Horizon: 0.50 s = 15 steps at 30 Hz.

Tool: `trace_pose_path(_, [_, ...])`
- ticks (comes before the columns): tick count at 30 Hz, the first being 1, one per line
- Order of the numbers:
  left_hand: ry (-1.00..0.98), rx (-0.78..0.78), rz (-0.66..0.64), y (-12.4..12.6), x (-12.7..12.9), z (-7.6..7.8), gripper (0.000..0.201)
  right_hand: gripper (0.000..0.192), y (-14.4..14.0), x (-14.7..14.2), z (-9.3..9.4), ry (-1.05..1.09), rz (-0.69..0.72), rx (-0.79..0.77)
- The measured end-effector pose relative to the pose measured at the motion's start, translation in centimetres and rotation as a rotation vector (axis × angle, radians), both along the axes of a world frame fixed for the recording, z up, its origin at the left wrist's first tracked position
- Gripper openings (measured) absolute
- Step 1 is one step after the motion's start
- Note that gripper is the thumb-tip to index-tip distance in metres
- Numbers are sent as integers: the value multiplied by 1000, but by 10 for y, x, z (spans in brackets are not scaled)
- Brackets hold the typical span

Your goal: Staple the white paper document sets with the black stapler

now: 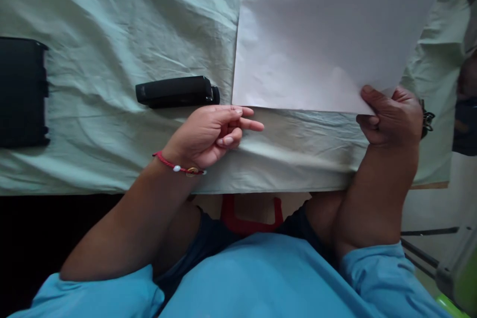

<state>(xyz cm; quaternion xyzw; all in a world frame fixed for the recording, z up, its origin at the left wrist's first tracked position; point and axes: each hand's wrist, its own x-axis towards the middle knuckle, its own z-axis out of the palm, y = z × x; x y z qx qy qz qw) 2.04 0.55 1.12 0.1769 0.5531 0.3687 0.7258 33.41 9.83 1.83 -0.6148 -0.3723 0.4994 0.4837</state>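
Observation:
White paper [316, 54] extends over the cloth, its right side lifted and bent upward. My right hand [395, 114] grips the lower right edge, with the thumb on top and the other fingers underneath. At the lower left corner is my left hand [214, 134], thumb and index finger pinched together at the paper's edge. Its middle finger points out to the right while the remaining fingers curl in. Just beyond that hand lies a black stapler [175, 91] on its side. Whether the paper is one sheet or several, I cannot tell.
A pale green, wrinkled cloth [104, 124] covers the table. At the far left sits a flat black case [22, 92], cut off by the view. The table's front edge runs close to my lap, above a red stool [246, 226].

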Motion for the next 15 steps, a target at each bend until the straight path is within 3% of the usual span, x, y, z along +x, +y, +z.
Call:
trace_pose_path(5, [77, 32, 25, -7, 9, 2, 11, 43, -1, -14, -1, 58, 33, -8])
trace_pose_path(9, [415, 329, 15, -18, 22, 1, 9, 45, 0, -20, 0, 85, 30, -22])
trace_pose_path(13, [905, 740, 381, -21, 15, -4, 14, 47, 0, -23, 4, 105, 3, -61])
trace_pose_path(15, [1122, 831, 541, -16, 1, -9, 20, 46, 0, -23, 5, 119, 2, -78])
